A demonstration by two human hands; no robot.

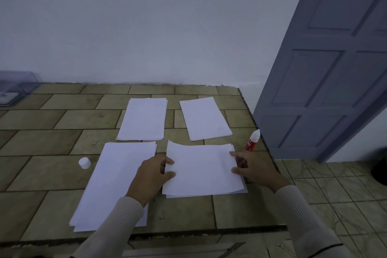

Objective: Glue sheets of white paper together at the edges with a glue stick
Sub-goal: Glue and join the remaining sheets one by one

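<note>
While my left hand (154, 176) and right hand (254, 168) pinch the top sheet (201, 169) in their fingers (170, 174), crosswise near the counter's (52, 142) right edge, the glue stick (252, 140) stands just beyond the right.

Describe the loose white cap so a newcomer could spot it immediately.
Start at the tiled table. Go to the large near-left paper stack; the cap sits just beyond its left edge. It is the only small white cylinder, unlike the flat stack.
</note>
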